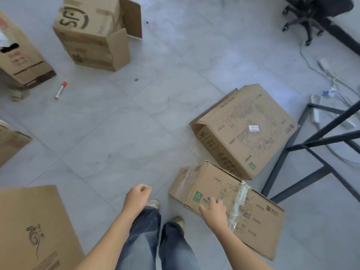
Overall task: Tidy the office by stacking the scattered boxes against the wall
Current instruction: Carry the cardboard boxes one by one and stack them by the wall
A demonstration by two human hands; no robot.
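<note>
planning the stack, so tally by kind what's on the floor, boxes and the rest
cardboard boxes: 6
red-capped tube: 1
office chair: 1
total: 8
white power strips and cables left out: too tangled to count

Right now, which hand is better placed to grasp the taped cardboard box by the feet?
The right hand: its fingers spread over the taped cardboard box. The left hand is curled, empty, over the floor, apart from that box.
</note>
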